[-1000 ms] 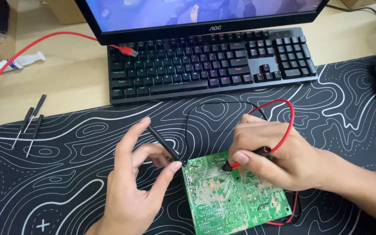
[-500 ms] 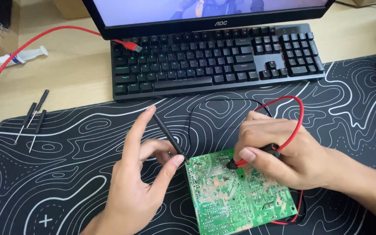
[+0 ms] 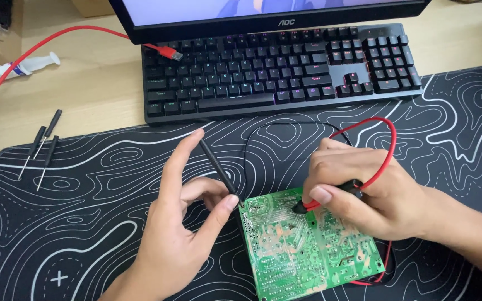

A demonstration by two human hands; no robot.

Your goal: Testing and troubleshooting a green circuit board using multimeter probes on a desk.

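1. The left hand (image 3: 182, 234) pinches the black probe (image 3: 218, 170); its tip meets the green circuit board (image 3: 305, 245) at the far-left corner.
2. The right hand (image 3: 364, 192) clamps the red probe (image 3: 330, 195) on the board's far edge.
3. Judged: hold both tips steady on single solder points; bridging neighbours seems the risk.
4. The board lies on the patterned mat (image 3: 112, 184), near of the keyboard (image 3: 280, 67).

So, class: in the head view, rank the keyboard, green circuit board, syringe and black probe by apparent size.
1. keyboard
2. green circuit board, though nearer the camera
3. black probe and syringe look alike; the syringe is cut off.
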